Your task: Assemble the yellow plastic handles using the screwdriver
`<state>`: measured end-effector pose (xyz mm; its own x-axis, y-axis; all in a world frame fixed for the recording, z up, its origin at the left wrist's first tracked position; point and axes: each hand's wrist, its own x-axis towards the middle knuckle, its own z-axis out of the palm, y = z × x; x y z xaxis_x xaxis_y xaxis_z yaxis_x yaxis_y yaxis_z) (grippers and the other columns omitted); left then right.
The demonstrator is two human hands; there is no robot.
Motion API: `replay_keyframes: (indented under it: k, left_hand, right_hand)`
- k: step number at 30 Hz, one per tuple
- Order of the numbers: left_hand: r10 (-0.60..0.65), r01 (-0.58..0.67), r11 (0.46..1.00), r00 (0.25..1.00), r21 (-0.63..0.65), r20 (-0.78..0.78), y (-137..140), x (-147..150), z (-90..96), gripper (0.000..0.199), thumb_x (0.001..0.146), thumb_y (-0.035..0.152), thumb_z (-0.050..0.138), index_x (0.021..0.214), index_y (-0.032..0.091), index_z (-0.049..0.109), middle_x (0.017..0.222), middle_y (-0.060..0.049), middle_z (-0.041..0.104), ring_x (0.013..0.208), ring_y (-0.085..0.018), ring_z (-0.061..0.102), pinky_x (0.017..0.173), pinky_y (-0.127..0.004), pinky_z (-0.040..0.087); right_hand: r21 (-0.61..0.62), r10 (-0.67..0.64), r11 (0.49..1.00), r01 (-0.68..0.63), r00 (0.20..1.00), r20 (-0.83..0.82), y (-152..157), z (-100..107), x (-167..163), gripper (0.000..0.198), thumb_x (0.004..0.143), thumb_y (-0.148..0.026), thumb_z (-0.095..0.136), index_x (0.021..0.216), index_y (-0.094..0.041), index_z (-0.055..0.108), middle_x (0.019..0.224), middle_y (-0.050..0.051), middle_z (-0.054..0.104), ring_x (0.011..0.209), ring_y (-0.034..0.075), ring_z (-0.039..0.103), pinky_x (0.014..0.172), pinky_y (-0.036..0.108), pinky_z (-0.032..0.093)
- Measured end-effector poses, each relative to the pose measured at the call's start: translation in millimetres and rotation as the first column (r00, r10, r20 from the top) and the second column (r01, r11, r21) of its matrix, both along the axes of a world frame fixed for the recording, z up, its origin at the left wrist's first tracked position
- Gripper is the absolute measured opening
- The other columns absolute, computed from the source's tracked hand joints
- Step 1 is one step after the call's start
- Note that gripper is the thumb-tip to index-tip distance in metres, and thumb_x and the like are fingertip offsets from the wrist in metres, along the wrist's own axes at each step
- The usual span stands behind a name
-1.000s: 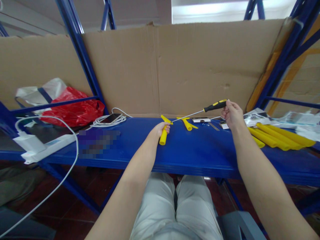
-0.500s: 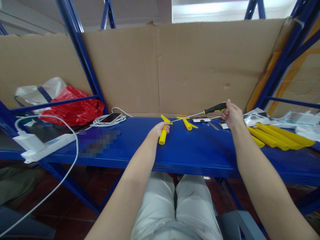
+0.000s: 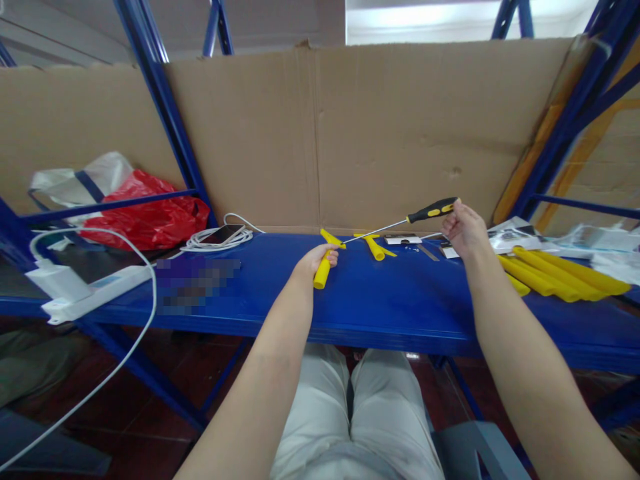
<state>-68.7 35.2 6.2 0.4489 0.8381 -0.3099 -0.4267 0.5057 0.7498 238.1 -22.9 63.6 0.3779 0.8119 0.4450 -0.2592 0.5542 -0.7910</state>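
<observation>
My left hand (image 3: 323, 257) is closed round a yellow plastic tube piece with branching arms (image 3: 323, 273), just above the blue bench. At the far end of a long screwdriver (image 3: 431, 211), my right hand (image 3: 466, 229) pinches its black and yellow handle. The thin metal shaft slants down to the left, and its tip meets the yellow piece by my left fingers. Whether a screw sits at the tip is too small to see. A second yellow branched piece (image 3: 376, 248) lies on the bench just right of my left hand.
Several yellow tubes (image 3: 565, 277) lie at the right beside plastic-wrapped packets (image 3: 515, 233). A small box (image 3: 403, 240) and tiny metal parts lie at the back. Leftward are a phone (image 3: 226, 233) on a coiled white cable, a power strip (image 3: 100, 293) and a red bag (image 3: 150, 212). Cardboard (image 3: 390, 133) stands behind.
The screwdriver handle has turned about its axis, now showing more yellow. The tube piece in my left hand has tilted slightly, its lower end shifting left. Both hands keep their hold.
</observation>
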Motion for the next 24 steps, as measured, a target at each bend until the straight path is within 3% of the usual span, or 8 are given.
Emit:
replay_keyframes:
  k: [7,12,18,24]
  left_hand:
    - [-0.019,0.021,0.999,0.999,0.046,-0.032,-0.5,-0.5,-1.8,0.02,0.091,0.007,0.036,0.074,0.019,0.038,0.046,0.011,0.028,0.028,-0.002,0.028,0.031,-0.011,0.024]
    - [-0.013,0.016,0.998,0.999,0.063,-0.039,-0.5,-0.1,-2.7,0.019,0.09,0.007,0.037,0.075,0.019,0.038,0.047,0.011,0.03,0.029,-0.003,0.028,0.031,-0.011,0.025]
    - [-0.013,0.015,0.999,1.0,0.046,-0.028,3.3,-0.2,-4.8,0.018,0.09,0.007,0.037,0.077,0.018,0.039,0.047,0.01,0.03,0.03,-0.003,0.028,0.031,-0.011,0.025]
    - [-0.014,0.015,0.999,1.0,0.041,-0.013,5.1,-0.1,-6.7,0.017,0.089,0.006,0.039,0.077,0.018,0.041,0.047,0.01,0.03,0.03,-0.003,0.027,0.031,-0.011,0.024]
  right_hand:
    - [-0.054,-0.063,0.997,0.062,0.998,-0.022,9.0,-6.6,4.6,0.046,0.066,-0.043,0.077,0.058,-0.021,0.037,0.04,-0.009,0.036,0.033,0.006,0.036,0.031,0.019,0.031]
    - [-0.05,-0.092,0.995,0.091,0.995,-0.026,8.5,-6.9,4.5,0.036,0.066,-0.043,0.077,0.065,-0.021,0.049,0.036,-0.011,0.031,0.03,0.006,0.032,0.03,0.019,0.027]
    - [-0.022,-0.032,0.999,0.032,0.999,0.011,7.6,-6.1,5.6,0.033,0.071,-0.049,0.072,0.07,-0.019,0.058,0.038,-0.009,0.032,0.033,0.006,0.035,0.033,0.019,0.031]
    - [0.024,0.071,0.997,-0.07,0.997,-0.018,7.7,-3.4,4.2,0.028,0.078,-0.042,0.067,0.067,-0.021,0.052,0.045,-0.006,0.039,0.041,0.008,0.043,0.04,0.02,0.041]
